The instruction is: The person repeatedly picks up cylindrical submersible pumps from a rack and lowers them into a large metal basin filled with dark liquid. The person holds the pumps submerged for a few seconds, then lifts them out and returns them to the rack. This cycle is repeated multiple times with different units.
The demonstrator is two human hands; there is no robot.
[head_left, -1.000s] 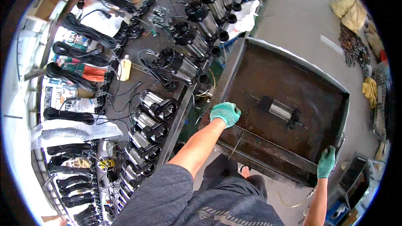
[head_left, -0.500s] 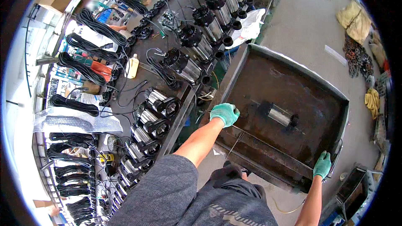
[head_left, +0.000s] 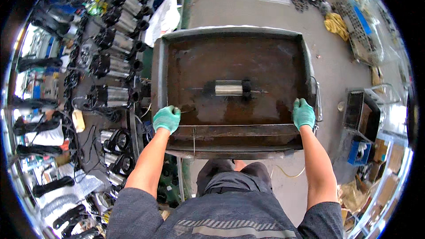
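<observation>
A wide, dark metal tank [head_left: 239,130] with a grey rim stands right in front of me. My left hand [head_left: 167,118], in a green knitted glove, is closed over its left rim. The right rim is held by my right hand [head_left: 304,113], in a matching glove, with the fingers curled over the edge. Between my hands, well apart from both, a shiny metal cylinder [head_left: 229,88] with dark ends lies sideways in the tank. A thin rod sticks out at its right end. Whether liquid covers the bottom, I cannot tell.
A workbench along the left carries several steel pumps [head_left: 116,66], black cable coils [head_left: 40,64] and a pale yellow bottle [head_left: 78,121]. White cloth [head_left: 165,17] hangs by the tank's far left corner. A dark metal cart [head_left: 363,113] and a blue crate [head_left: 359,152] stand at right.
My view has swung to the right, so the tank now sits squarely before me and the bench has shifted left. Both hands stay on the rims; the cylinder keeps its place in the tank.
</observation>
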